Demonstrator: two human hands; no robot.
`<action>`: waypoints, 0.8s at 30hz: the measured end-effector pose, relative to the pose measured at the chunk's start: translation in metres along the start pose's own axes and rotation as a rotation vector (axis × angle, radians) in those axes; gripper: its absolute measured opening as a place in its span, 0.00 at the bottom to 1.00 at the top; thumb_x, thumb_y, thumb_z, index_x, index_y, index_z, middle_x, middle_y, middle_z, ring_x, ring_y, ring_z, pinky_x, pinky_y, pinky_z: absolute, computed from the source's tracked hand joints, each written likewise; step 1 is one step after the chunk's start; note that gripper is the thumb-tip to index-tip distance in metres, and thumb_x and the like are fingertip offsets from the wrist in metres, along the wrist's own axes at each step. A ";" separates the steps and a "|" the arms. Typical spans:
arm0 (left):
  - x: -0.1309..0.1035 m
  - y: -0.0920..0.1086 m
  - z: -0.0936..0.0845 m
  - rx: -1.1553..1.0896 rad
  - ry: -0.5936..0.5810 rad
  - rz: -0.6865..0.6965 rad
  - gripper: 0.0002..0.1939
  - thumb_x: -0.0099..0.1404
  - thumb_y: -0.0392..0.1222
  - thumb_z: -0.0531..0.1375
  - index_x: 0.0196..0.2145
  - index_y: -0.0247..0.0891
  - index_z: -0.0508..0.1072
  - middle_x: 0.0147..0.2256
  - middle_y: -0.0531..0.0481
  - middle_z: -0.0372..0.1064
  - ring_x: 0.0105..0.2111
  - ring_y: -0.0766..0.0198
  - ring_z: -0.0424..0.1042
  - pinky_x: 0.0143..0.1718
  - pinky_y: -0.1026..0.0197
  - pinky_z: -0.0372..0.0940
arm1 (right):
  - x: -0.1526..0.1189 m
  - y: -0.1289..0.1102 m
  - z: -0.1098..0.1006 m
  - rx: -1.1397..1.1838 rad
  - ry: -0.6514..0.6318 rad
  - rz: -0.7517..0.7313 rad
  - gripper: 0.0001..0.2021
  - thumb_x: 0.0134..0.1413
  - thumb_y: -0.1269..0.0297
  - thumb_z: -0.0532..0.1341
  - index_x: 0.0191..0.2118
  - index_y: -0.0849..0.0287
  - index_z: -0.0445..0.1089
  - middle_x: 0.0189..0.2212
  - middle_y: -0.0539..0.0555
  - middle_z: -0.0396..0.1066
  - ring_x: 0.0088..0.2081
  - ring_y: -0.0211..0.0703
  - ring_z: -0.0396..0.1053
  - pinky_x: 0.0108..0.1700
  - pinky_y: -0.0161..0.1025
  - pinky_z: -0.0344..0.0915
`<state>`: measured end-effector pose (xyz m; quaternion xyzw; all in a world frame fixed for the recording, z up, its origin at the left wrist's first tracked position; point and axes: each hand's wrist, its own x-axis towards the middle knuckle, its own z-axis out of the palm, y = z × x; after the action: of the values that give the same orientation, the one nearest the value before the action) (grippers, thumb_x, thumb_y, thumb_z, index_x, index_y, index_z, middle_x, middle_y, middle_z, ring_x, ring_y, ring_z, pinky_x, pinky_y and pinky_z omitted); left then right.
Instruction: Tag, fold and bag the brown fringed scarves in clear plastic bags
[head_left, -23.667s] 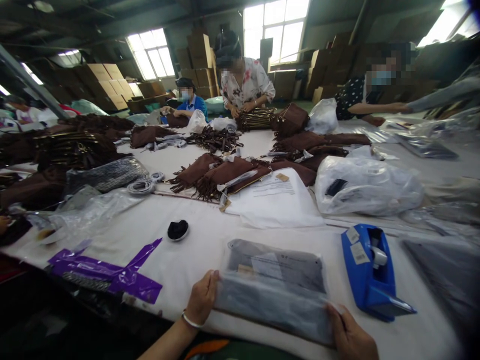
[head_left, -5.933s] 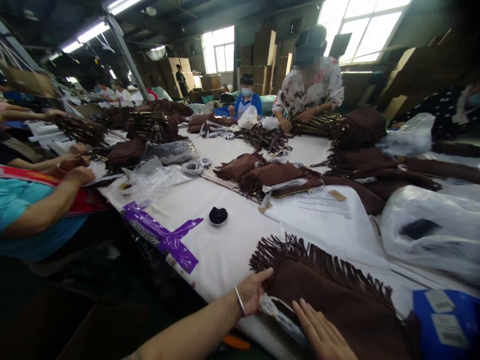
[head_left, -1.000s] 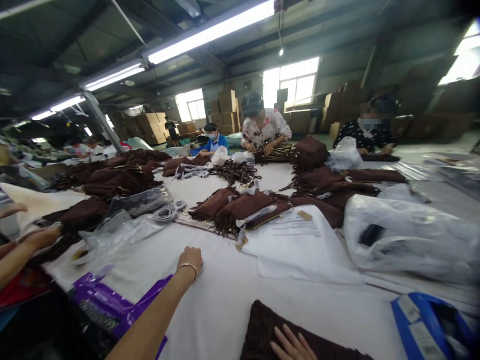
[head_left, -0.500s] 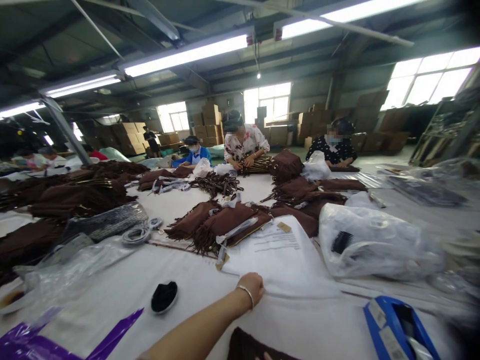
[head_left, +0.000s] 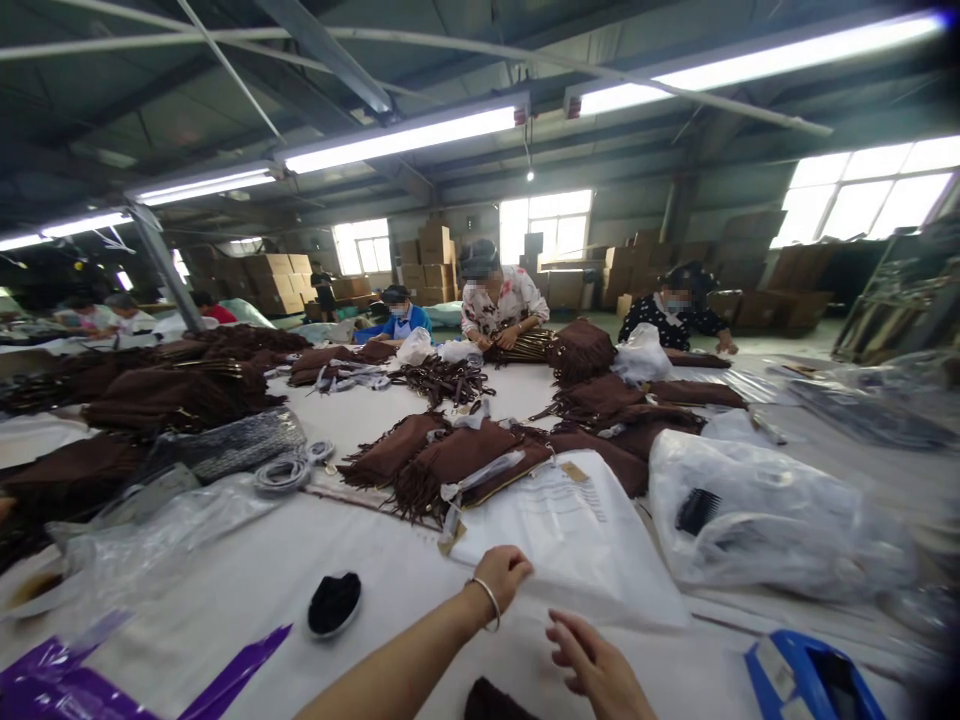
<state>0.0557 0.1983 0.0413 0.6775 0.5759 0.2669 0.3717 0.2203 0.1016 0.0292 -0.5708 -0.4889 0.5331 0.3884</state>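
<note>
My left hand (head_left: pixel 504 578), with a bracelet at its wrist, is closed at the near edge of a printed white plastic bag (head_left: pixel 555 530); its fingertips meet there, and what they hold is too small to make out. To its right, my right hand (head_left: pixel 589 655) has its fingers apart and nothing in it. A piece of dark brown fabric (head_left: pixel 495 700) lies below, cut off by the bottom of the view. Beyond the white bag are fringed brown pouches (head_left: pixel 457 460).
A blue tape dispenser (head_left: pixel 810 675) is at the lower right, below a clear plastic bag (head_left: pixel 772 510). On the left are a dish of black material (head_left: pixel 334 604), purple plastic (head_left: pixel 67 685) and a coiled cord (head_left: pixel 281 475). Several people work across the table.
My right hand has come up into view from the bottom edge, off the brown fabric, and now is near my left hand. Less of the fabric shows. The whole view has shifted slightly.
</note>
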 end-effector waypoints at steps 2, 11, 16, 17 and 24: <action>-0.003 0.004 0.004 -0.072 -0.032 0.010 0.08 0.57 0.40 0.58 0.26 0.34 0.74 0.24 0.52 0.70 0.28 0.64 0.67 0.33 0.63 0.62 | 0.029 -0.009 0.005 0.134 0.059 0.072 0.26 0.43 0.41 0.60 0.41 0.59 0.71 0.36 0.58 0.74 0.33 0.48 0.73 0.32 0.41 0.69; 0.007 -0.011 0.001 -0.324 -0.047 -0.142 0.11 0.51 0.45 0.63 0.23 0.33 0.70 0.21 0.53 0.67 0.23 0.66 0.67 0.28 0.63 0.64 | 0.048 0.011 0.005 0.206 0.155 -0.025 0.21 0.40 0.44 0.62 0.23 0.60 0.67 0.17 0.48 0.66 0.22 0.38 0.65 0.27 0.35 0.62; 0.002 0.009 0.016 -0.394 -0.101 -0.093 0.06 0.52 0.39 0.60 0.24 0.32 0.73 0.21 0.53 0.68 0.24 0.66 0.67 0.29 0.63 0.64 | 0.043 0.004 -0.001 0.245 0.142 -0.034 0.22 0.43 0.44 0.62 0.35 0.61 0.70 0.31 0.53 0.74 0.32 0.42 0.72 0.36 0.37 0.67; 0.000 0.012 0.019 -0.393 -0.100 -0.083 0.05 0.51 0.38 0.61 0.23 0.33 0.74 0.20 0.54 0.68 0.23 0.66 0.67 0.30 0.63 0.63 | 0.042 0.001 -0.002 0.243 0.145 -0.052 0.22 0.43 0.45 0.63 0.35 0.61 0.70 0.30 0.52 0.73 0.32 0.42 0.71 0.36 0.37 0.67; 0.009 0.023 0.019 -0.522 0.107 -0.171 0.07 0.57 0.35 0.56 0.22 0.34 0.68 0.20 0.52 0.66 0.22 0.65 0.67 0.30 0.61 0.65 | 0.033 0.002 -0.005 0.269 0.247 -0.035 0.19 0.39 0.47 0.64 0.27 0.59 0.67 0.21 0.47 0.67 0.27 0.38 0.67 0.33 0.35 0.66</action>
<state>0.0855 0.2021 0.0484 0.4927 0.5615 0.4093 0.5239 0.2236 0.1339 0.0201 -0.5662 -0.3719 0.5126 0.5276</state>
